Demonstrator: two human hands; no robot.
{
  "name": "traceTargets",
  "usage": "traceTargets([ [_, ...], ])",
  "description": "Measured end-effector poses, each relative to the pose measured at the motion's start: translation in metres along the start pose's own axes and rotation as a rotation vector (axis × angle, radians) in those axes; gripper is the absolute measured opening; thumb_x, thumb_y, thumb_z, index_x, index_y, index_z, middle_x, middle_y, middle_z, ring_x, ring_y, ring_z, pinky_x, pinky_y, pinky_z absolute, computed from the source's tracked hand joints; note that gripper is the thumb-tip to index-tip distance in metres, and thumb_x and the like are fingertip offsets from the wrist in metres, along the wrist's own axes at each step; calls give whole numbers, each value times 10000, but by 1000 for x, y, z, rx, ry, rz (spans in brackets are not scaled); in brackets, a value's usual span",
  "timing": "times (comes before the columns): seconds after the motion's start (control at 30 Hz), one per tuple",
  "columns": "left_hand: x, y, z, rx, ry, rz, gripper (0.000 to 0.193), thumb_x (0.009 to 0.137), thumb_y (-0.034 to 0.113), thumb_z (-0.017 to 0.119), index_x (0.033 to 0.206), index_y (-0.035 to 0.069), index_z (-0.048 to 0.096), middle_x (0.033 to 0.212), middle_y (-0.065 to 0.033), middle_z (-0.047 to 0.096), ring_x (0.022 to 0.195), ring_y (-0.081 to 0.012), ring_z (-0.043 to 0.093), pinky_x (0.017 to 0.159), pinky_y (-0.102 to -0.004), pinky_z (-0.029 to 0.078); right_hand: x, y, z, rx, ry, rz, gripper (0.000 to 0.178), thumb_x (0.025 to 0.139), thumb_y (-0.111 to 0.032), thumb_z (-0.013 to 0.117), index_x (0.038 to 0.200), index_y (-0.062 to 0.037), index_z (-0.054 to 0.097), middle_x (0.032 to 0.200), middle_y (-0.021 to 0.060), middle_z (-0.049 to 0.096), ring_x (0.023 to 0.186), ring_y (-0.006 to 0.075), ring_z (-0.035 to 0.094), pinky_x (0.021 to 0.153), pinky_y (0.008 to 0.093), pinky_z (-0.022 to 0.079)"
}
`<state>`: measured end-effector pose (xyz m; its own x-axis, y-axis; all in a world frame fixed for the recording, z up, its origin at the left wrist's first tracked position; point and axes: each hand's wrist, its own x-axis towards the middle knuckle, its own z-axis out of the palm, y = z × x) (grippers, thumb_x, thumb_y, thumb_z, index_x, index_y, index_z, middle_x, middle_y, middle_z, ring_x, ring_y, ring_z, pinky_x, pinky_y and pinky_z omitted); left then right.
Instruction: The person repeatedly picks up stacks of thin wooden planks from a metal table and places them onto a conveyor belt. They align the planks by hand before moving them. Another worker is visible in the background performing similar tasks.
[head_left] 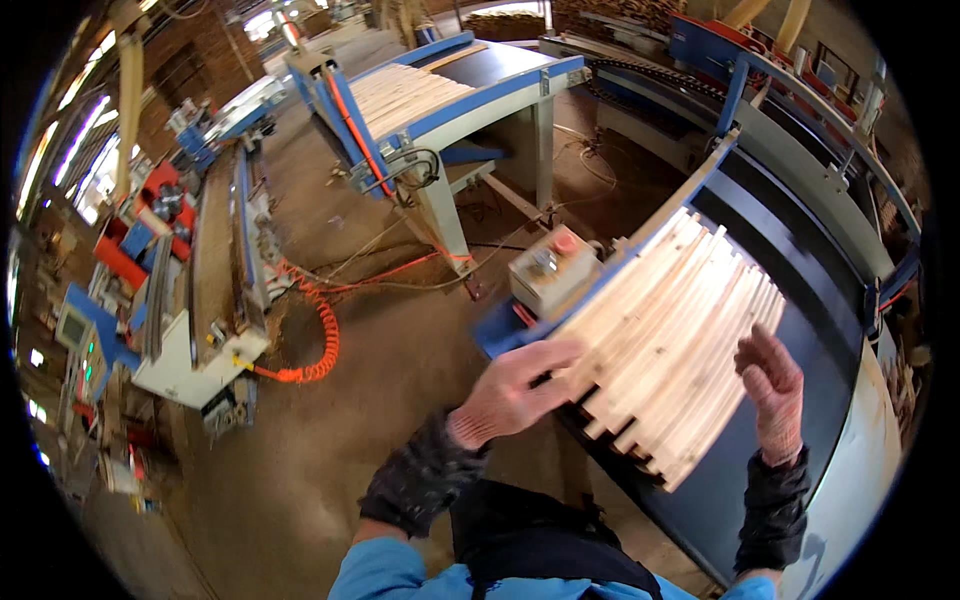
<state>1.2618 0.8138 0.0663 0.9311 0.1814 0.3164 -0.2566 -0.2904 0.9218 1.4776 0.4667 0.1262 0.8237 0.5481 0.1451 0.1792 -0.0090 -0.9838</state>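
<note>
The sticks (pixel 680 345) lie side by side on the dark belt (pixel 822 330), in front of the person. Their near ends do not line up: some poke out more than others. The left hand (pixel 522 388) is by the near left corner, thumb and fingers apart; I can't tell if it touches the wood. The right hand (pixel 772 388) is just past the right side, fingers loosely bent, with nothing in it. To handle so many sticks well, I think a soft push from both sides at once is best, so none pop up. Patting the near ends should make them even. The left arm should keep off the box (pixel 545 285) with the red button (pixel 566 242)
</note>
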Motion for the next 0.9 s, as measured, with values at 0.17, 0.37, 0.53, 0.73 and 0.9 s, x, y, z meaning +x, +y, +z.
traceTargets([
  [0.17, -49, -80, -199, -354, 323, -430, 464, 1063, 87, 722, 1506, -5, 615, 1435, -118, 697, 1303, -192, 664, 1122, -338, 531, 139, -57, 204, -164, -38, -163, 570, 1022, -38, 736, 1571, -29, 583, 1404, 112, 707, 1287, 188, 675, 1144, 365, 531],
  [0.37, -73, -136, -310, -395, 378, -768, 489, 1047, 118, 753, 1497, -16, 616, 1419, -130, 699, 1290, -177, 658, 1105, -299, 520, 332, -77, 398, -524, -315, -217, 589, 1014, -241, 747, 1544, -32, 598, 1347, 177, 723, 1236, 274, 723, 1077, 348, 562],
  [0.53, -19, -176, -346, -399, 258, -724, 492, 1074, 142, 711, 1515, -41, 589, 1405, -134, 701, 1235, -189, 682, 1089, -305, 537, 459, 22, 479, -994, -576, -144, 572, 974, -423, 673, 1383, -24, 695, 1202, 258, 765, 1166, 413, 732, 1010, 485, 583],
  [0.73, 93, -205, -379, -431, 101, -629, 472, 1069, 52, 678, 1520, -45, 580, 1443, -155, 687, 1364, -210, 638, 1123, -313, 528, 521, 185, 474, -1120, -597, 135, 482, 1002, -407, 609, 1186, 7, 774, 1211, 250, 766, 1131, 416, 729, 977, 528, 584],
  [0.9, 259, -228, -377, -304, -38, -449, 460, 1078, 78, 675, 1514, -39, 588, 1459, -131, 684, 1343, -191, 647, 1114, -312, 537, 535, 321, 426, -1214, -825, 139, 517, 1016, -435, 617, 1249, 2, 764, 1281, 251, 747, 1204, 401, 701, 1019, 489, 570],
])
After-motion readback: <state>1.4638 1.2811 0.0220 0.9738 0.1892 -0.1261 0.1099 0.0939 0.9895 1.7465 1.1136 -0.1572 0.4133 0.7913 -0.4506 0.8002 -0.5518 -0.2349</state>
